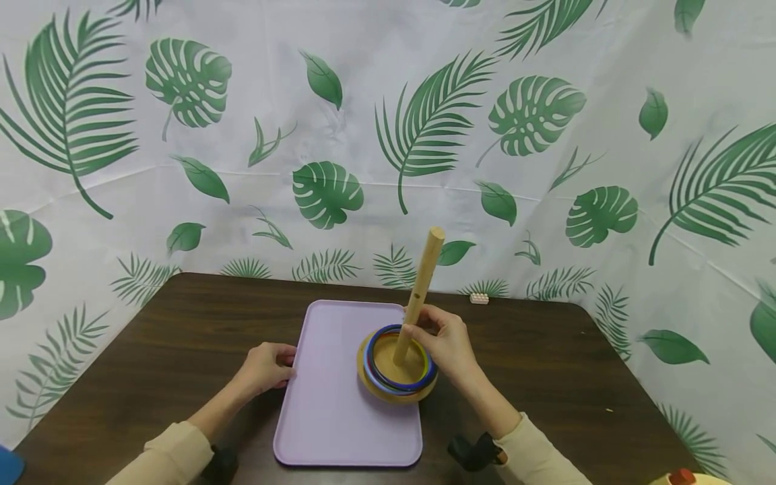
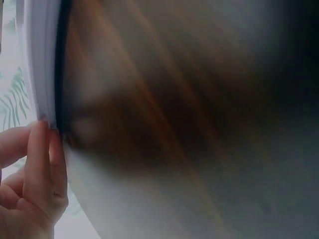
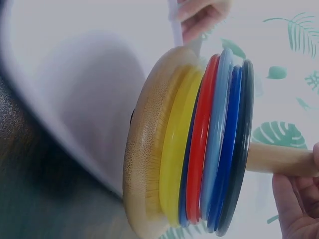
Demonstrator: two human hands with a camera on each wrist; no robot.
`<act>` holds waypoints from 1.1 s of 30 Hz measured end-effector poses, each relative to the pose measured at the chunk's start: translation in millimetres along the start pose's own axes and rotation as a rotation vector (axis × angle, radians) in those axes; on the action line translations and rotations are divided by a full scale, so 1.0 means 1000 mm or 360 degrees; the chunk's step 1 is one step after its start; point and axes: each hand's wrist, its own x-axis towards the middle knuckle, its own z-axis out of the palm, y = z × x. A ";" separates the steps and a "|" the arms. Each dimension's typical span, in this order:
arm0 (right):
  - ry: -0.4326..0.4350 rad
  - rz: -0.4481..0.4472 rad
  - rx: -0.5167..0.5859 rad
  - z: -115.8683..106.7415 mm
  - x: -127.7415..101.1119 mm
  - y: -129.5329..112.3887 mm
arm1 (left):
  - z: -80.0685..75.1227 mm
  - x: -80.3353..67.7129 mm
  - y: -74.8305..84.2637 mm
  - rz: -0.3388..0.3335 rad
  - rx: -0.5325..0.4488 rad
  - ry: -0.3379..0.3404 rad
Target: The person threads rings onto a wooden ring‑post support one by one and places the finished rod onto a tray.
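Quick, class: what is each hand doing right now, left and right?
Left hand: grips the edge of the purple tray.
Right hand: grips the wooden peg above the stacked rings.

Even, soft light in the head view; wrist views blur badly — the table [image 2: 199, 99] smears, the tray [image 3: 75, 99] too.

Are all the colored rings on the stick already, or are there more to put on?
Looks nearly done: the rings (yellow, red, blues, a dark one) sit stacked on the wooden base around the peg. The right hand grips the peg; the left hand holds the edge of the purple tray. No loose rings show on the table.
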 end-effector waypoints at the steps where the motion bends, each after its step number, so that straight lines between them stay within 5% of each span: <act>1: 0.0000 0.0012 0.0003 0.000 0.000 0.000 | 0.005 0.001 0.003 -0.0005 -0.0021 0.0004; 13: -0.0004 0.0080 -0.0038 0.001 -0.003 0.007 | 0.045 0.014 0.025 0.0016 -0.0126 -0.0001; 33: -0.0008 0.0022 -0.0091 0.002 -0.003 0.025 | 0.055 0.017 0.035 0.0027 -0.0111 -0.0057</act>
